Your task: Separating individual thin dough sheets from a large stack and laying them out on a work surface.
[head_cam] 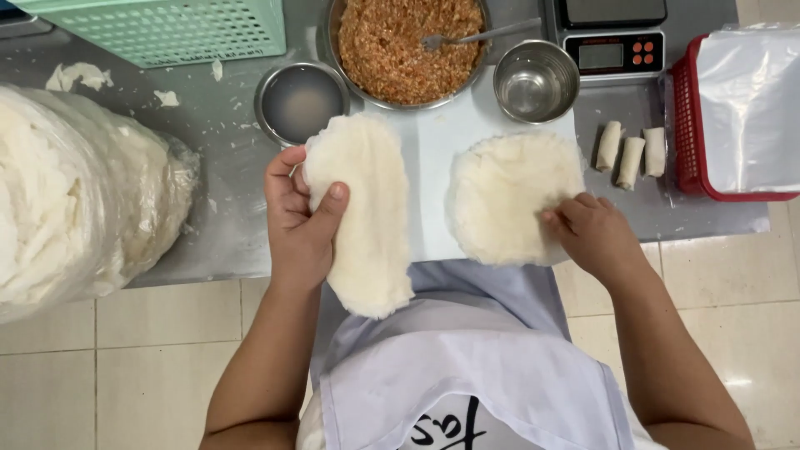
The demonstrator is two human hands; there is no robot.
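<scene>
Wrappers (pixel 367 217) hung folded in our left grip (pixel 302 218), thumb pinching; right grip (pixel 587 229) spread, fingertips pressing the flat wrapper (pixel 508 192) — best peeled gently from that edge

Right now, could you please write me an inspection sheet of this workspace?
Surface: grey metal table with a white cutting board.
Job's things: folded stack of white lacy wrappers; flat round white wrapper; steel bowl of orange-brown minced filling with a fork.
Clutter: wrapper scraps; three finished rolls; two small steel bowls; scale.
Grippers: left hand grips the folded stack; right hand presses on the flat wrapper.
Cables: nothing seen.
Surroundings: bagged wrappers, green basket, red basket, tiled floor.
</scene>
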